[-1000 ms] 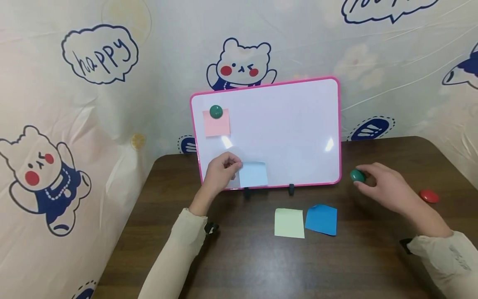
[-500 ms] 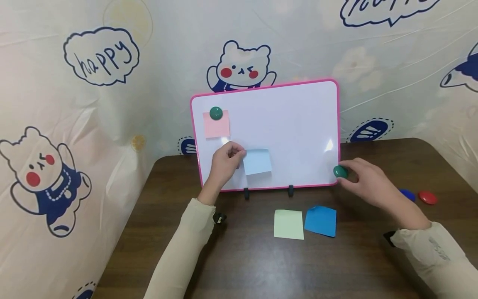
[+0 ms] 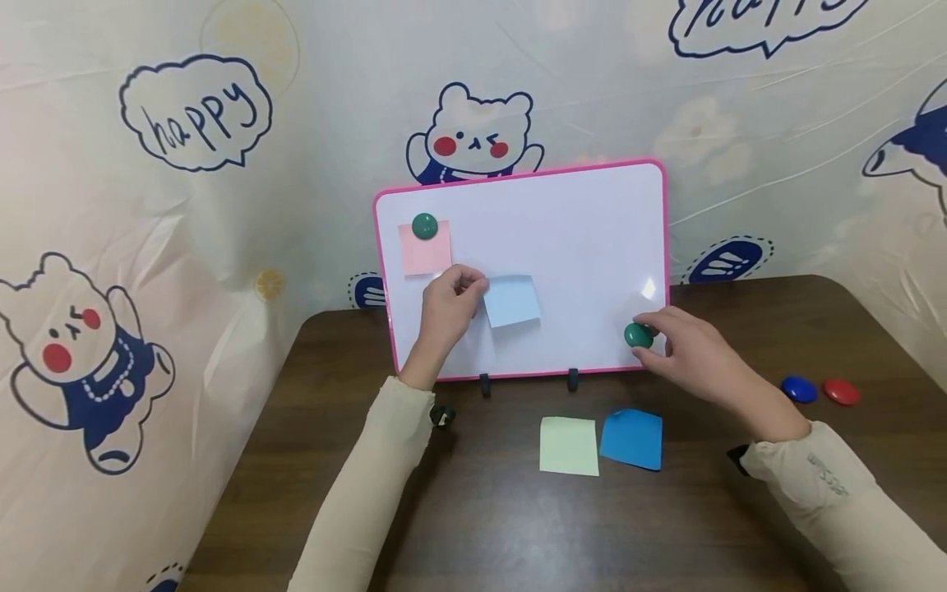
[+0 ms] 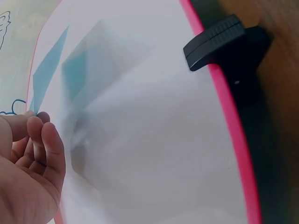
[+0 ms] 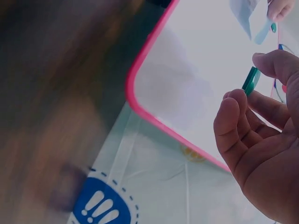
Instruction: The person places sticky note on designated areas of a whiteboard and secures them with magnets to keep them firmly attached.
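My left hand (image 3: 450,308) pinches a light blue sticky note (image 3: 512,301) by its upper left corner, in front of the whiteboard (image 3: 584,230). In the left wrist view the note (image 4: 49,70) stands off the board, with its reflection on the white surface. My right hand (image 3: 691,349) holds a round green magnet (image 3: 639,335) between thumb and fingers, before the board's lower right part. The right wrist view shows this magnet (image 5: 251,80) edge-on. At the board's upper left, another green magnet (image 3: 425,226) sits over the top of a pink sticky note (image 3: 425,251).
A pale green note (image 3: 568,446) and a bright blue note (image 3: 632,440) lie on the brown table (image 3: 473,526). Blue (image 3: 799,389) and red (image 3: 842,392) magnets lie at the right. Black feet (image 3: 573,379) support the pink-framed board; a patterned cloth (image 3: 318,148) hangs behind.
My left hand has lifted the light blue note up and slightly right across the board. My right hand has carried the green magnet left to the board, uncovering the blue magnet on the table.
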Tool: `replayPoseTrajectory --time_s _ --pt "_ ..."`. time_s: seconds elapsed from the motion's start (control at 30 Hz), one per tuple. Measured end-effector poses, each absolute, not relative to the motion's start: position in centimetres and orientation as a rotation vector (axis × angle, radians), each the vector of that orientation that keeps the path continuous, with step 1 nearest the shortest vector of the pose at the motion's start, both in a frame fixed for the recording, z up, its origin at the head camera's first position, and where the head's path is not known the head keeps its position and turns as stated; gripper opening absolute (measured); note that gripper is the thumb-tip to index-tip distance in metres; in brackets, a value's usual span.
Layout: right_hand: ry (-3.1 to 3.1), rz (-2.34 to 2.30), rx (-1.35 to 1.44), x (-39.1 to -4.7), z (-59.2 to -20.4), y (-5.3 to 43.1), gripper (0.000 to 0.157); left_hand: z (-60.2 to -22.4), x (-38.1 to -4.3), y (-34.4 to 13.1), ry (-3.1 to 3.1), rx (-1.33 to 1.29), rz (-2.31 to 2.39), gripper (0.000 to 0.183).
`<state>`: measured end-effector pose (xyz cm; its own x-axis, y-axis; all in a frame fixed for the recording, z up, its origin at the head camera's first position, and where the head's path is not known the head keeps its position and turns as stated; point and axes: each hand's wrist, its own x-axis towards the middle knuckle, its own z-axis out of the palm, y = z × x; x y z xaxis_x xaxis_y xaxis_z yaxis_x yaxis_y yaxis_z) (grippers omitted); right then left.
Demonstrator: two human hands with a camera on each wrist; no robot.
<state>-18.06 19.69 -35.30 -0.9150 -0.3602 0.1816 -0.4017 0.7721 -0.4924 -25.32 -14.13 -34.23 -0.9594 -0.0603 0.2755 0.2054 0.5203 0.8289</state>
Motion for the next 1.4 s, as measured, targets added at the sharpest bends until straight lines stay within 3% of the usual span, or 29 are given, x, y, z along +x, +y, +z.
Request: replayPoseTrajectory --time_s 0.7,1.4 --pt "-2.785 0.922 0.732 -20.2 -34.1 14.1 0.048 -32.4 -27.0 -13.3 -2.482 -0.145 -1.244 0.010" --pt "-2.742 0.860 0.753 -21.6 -32.2 11.6 0.049 -29.6 -29.8 -13.4 -2.486 -0.063 -1.148 0.016"
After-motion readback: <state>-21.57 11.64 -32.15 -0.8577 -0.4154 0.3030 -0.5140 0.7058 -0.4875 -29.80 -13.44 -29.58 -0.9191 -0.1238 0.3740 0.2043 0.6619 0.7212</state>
